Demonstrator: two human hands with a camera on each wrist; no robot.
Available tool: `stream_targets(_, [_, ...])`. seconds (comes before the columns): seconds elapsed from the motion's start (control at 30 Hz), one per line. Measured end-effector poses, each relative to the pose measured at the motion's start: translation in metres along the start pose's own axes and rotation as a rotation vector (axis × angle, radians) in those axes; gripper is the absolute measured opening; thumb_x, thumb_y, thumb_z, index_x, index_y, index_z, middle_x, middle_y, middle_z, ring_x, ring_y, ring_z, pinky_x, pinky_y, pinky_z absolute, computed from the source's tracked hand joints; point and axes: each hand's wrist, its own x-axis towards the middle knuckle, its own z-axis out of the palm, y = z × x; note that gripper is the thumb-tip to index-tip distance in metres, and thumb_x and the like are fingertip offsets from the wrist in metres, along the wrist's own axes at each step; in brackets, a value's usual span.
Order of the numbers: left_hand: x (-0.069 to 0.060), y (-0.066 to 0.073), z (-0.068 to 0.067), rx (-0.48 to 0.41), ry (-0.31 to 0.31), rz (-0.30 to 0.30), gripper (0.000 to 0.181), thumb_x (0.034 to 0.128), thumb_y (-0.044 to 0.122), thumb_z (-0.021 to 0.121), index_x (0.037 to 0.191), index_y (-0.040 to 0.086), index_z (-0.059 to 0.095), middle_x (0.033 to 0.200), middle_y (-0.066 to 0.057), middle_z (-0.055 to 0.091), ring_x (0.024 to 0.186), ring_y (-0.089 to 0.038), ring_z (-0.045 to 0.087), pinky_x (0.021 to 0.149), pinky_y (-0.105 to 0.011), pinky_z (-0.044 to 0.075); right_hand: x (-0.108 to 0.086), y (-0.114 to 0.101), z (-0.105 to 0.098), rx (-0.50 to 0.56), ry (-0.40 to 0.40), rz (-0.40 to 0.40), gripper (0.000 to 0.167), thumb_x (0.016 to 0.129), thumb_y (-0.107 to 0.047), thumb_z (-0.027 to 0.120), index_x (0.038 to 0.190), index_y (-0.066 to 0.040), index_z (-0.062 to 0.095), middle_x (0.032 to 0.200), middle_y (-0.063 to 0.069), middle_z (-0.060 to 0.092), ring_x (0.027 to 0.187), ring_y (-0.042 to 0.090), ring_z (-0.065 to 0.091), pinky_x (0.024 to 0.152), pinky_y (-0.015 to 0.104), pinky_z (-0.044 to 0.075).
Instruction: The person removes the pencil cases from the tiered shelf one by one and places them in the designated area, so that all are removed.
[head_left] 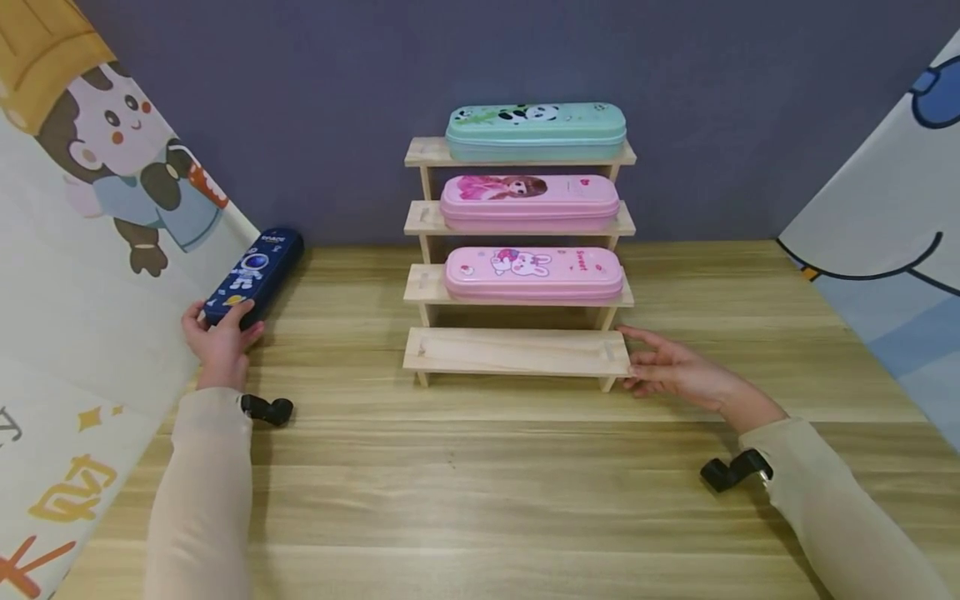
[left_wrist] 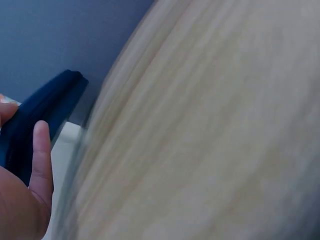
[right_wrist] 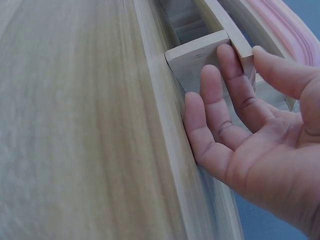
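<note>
At the left, my left hand (head_left: 219,342) holds the near end of a navy pencil case (head_left: 251,275) with an astronaut print, thumb on top. The case leans tilted by the left wall panel. In the left wrist view the blue case (left_wrist: 45,115) shows beside the thumb and a finger. My right hand (head_left: 678,371) grips the right end of the lowest step of a wooden stepped rack (head_left: 517,352). In the right wrist view the thumb and index finger of that hand (right_wrist: 250,135) sit either side of the board's edge, the other fingers near the leg.
The upper steps hold a mint panda pencil case (head_left: 536,133), a pink case with a girl (head_left: 528,204) and a pink bunny case (head_left: 534,275). Printed panels (head_left: 112,275) stand left and right. A dark wall (head_left: 337,100) rises behind the wooden table (head_left: 450,500).
</note>
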Motion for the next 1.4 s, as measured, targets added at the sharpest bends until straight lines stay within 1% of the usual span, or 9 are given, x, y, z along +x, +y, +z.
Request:
stream_targets(0.2, [0.0054,-0.0004,-0.0047,0.024,0.035,-0.079,0.083,0.0778,-0.005,0.081,0.134,0.033,0.033,0.145,0.007,0.027,0.050,-0.022,0.066,0.046,-0.030,0.059,-0.0002,-0.0020,0.0011,0.000,0.006,0.008,0.073,0.104,0.001,0.046,0.157,-0.001,-0.003,0.114,0.005,0.065,0.100,0.017,0.065,0.084,0.032,0.058])
stream_targets(0.4, [0.0066,-0.0005,-0.0062,0.112,0.041,-0.129,0.089,0.0812,-0.001,0.080,0.142,0.038,0.029,0.154,0.007,0.021,0.057,-0.022,0.069,0.054,-0.031,0.062,0.0000,-0.0018,0.0012,0.009,0.004,0.009,0.073,0.104,0.001,0.046,0.157,0.000,-0.004,0.112,0.006,0.065,0.098,0.017,0.065,0.083,0.032,0.059])
stream_targets(0.67, [0.0084,-0.0009,-0.0085,0.134,0.047,-0.186,0.096,0.0833,0.001,0.079,0.150,0.041,0.022,0.160,0.003,0.015,0.059,-0.023,0.070,0.060,-0.034,0.063,-0.0002,0.0000,-0.0006,0.019,-0.012,0.004,0.072,0.104,0.002,0.044,0.157,0.000,-0.005,0.112,0.005,0.065,0.099,0.017,0.065,0.084,0.032,0.059])
stream_targets(0.8, [0.0074,-0.0011,-0.0092,0.155,0.044,-0.188,0.099,0.0833,0.004,0.079,0.152,0.041,0.019,0.161,0.001,0.015,0.061,-0.023,0.071,0.061,-0.035,0.063,-0.0005,0.0008,-0.0017,0.019,-0.017,-0.003,0.071,0.104,0.003,0.044,0.157,-0.002,-0.003,0.112,0.005,0.065,0.099,0.017,0.065,0.084,0.032,0.059])
stream_targets(0.93, [0.0065,-0.0006,-0.0088,0.156,0.036,-0.183,0.099,0.0835,0.004,0.079,0.153,0.041,0.018,0.161,0.001,0.015,0.062,-0.022,0.071,0.063,-0.036,0.063,-0.0002,0.0014,-0.0025,0.020,-0.016,-0.004,0.071,0.104,0.003,0.044,0.158,-0.004,-0.001,0.112,0.005,0.065,0.099,0.017,0.065,0.083,0.032,0.059])
stream_targets(1.07, [0.0057,-0.0005,-0.0091,0.162,0.036,-0.184,0.099,0.0849,0.006,0.078,0.153,0.041,0.017,0.161,0.001,0.014,0.064,-0.022,0.071,0.063,-0.035,0.063,0.0001,0.0010,-0.0021,0.019,-0.015,-0.003,0.071,0.104,0.003,0.044,0.158,-0.003,-0.001,0.112,0.005,0.065,0.099,0.017,0.065,0.083,0.032,0.059])
stream_targets(1.23, [0.0037,0.0001,-0.0100,0.178,0.036,-0.170,0.098,0.0863,0.008,0.077,0.154,0.039,0.015,0.162,0.005,0.011,0.065,-0.022,0.072,0.060,-0.036,0.063,0.0003,0.0001,-0.0012,0.022,-0.020,-0.001,0.072,0.104,0.002,0.045,0.157,-0.002,-0.003,0.111,0.006,0.065,0.099,0.018,0.065,0.083,0.032,0.059])
stream_targets(1.4, [-0.0014,0.0055,-0.0084,0.177,0.054,-0.136,0.092,0.0872,0.007,0.076,0.153,0.036,0.020,0.159,0.011,0.012,0.060,-0.020,0.070,0.052,-0.033,0.061,0.0004,0.0000,-0.0013,0.026,-0.016,0.004,0.072,0.104,0.002,0.045,0.157,-0.001,-0.004,0.112,0.006,0.064,0.099,0.018,0.065,0.083,0.032,0.059])
